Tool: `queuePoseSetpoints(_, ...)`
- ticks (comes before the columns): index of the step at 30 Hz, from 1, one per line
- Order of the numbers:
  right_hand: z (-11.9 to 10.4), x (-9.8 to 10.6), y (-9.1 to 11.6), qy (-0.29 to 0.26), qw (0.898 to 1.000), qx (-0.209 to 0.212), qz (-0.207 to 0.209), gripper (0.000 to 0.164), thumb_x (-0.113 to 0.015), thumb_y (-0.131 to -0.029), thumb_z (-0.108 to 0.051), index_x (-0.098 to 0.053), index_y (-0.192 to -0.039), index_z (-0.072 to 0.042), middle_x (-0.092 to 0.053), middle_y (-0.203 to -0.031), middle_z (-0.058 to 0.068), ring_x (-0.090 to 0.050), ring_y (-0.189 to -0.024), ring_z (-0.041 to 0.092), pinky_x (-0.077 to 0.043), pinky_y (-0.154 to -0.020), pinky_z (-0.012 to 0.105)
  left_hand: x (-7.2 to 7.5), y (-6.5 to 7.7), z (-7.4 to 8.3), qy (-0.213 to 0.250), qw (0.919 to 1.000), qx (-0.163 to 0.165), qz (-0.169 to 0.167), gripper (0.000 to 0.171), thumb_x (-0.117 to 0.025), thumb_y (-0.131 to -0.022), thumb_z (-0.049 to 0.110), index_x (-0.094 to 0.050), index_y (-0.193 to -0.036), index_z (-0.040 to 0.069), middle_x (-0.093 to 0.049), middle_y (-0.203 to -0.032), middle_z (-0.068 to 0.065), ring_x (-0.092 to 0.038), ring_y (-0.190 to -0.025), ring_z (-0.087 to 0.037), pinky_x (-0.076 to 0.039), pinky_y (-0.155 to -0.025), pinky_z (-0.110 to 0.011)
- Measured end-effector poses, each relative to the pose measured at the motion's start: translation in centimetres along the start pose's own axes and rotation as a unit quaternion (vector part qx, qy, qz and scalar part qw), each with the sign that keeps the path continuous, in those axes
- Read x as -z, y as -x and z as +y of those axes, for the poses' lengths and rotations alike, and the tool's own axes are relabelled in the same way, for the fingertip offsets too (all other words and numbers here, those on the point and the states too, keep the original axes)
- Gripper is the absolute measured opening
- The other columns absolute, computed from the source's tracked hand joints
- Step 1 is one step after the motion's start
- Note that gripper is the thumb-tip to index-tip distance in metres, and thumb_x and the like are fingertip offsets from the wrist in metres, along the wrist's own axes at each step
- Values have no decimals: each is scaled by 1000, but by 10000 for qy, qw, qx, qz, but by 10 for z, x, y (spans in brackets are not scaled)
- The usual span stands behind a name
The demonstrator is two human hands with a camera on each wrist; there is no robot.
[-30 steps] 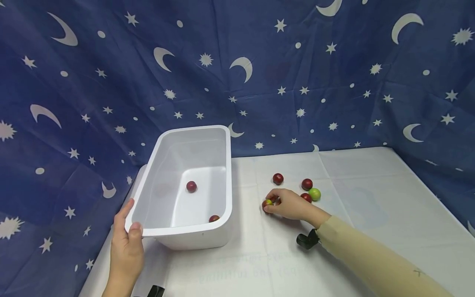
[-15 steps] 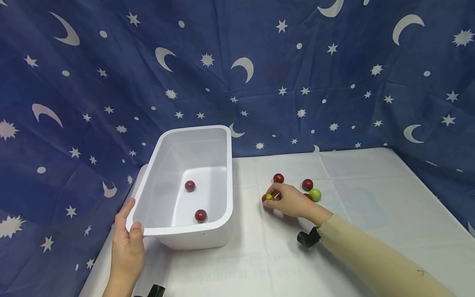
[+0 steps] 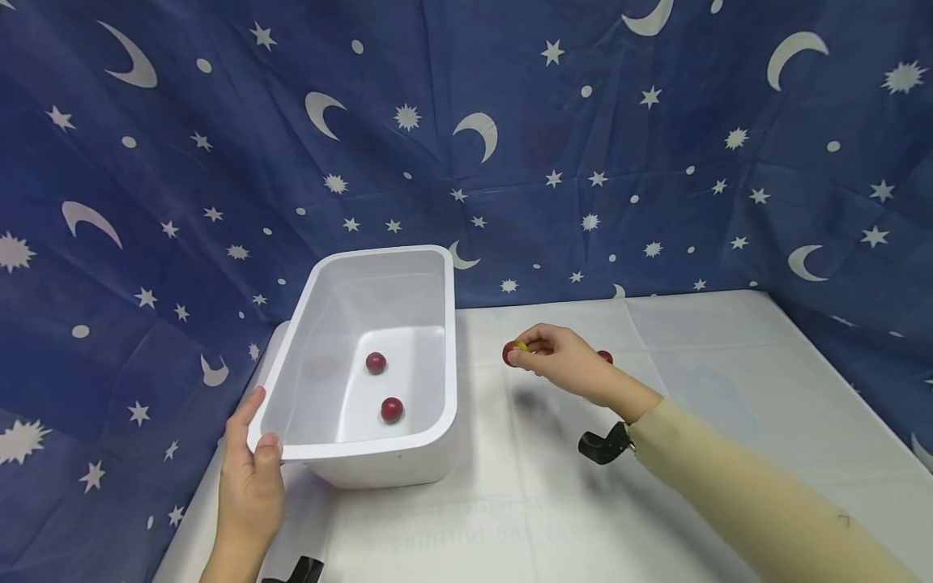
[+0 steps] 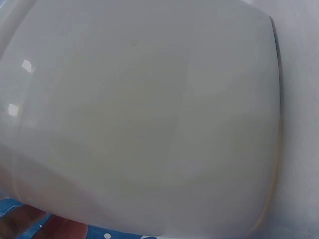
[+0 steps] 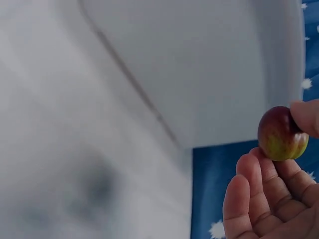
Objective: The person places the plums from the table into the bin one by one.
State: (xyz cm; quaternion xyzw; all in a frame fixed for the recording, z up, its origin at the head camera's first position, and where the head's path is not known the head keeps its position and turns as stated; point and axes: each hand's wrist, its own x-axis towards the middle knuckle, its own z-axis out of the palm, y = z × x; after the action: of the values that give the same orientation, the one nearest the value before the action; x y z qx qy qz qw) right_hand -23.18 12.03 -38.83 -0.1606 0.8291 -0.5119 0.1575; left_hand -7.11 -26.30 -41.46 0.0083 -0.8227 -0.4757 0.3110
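Fruit (image 5: 278, 139) pinched in right grip (image 3: 576, 367).

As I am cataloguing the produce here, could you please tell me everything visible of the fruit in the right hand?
The plum-like fruit is roundish, with smooth, glossy skin: dark red over one part, streaked yellow-green over another. No cut shows, though the thumb hides some of it. The right hand pinches it between thumb and fingers. It is raised above the white tabletop, outside the white tub and to its right in the head view.
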Motion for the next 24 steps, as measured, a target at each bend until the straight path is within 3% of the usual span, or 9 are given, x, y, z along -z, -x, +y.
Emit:
queuePoseSetpoints(9, -38, 1, -1, -442, 9986, 260, -96, 44, -69, -87, -48, -61, -115, -14, -67, -106, 4, -60, -96, 24, -49, -84, 39, 0, 0, 5, 109, 9999, 106, -65, 51, -44, -97, 11, -39, -148, 15, -37, -150, -5, -43, -118, -8, -35, -92, -12)
queuePoseSetpoints(13, -53, -1, 1, -434, 9979, 445, -199, 45, -69, -86, -49, -62, -116, -17, -66, -109, 4, -60, -97, 25, -48, -84, 41, 4, 0, 9, 172, 9986, 446, -234, 52, -47, -98, 10, -39, -149, 16, -39, -147, -9, -47, -109, -6, -42, -82, -9)
queuePoseSetpoints(17, -68, -5, 2, -398, 9973, 545, -285, 42, -69, -86, -50, -63, -114, -19, -67, -108, 3, -60, -96, 24, -49, -83, 41, 11, -2, 13, 74, 9959, 695, -582, 54, -49, -100, 9, -35, -151, 20, -35, -148, -15, -52, -101, 4, -48, -75, -11)
queuePoseSetpoints(24, -89, -14, 3, -470, 9943, 864, -415, 36, -70, -87, -44, -64, -113, -18, -67, -107, 0, -61, -96, 20, -50, -83, 39, 28, -8, 20, 702, 9833, 1036, -1324, 59, -52, -100, 11, -29, -154, 21, -26, -148, -27, -55, -102, 5, -53, -73, -21)
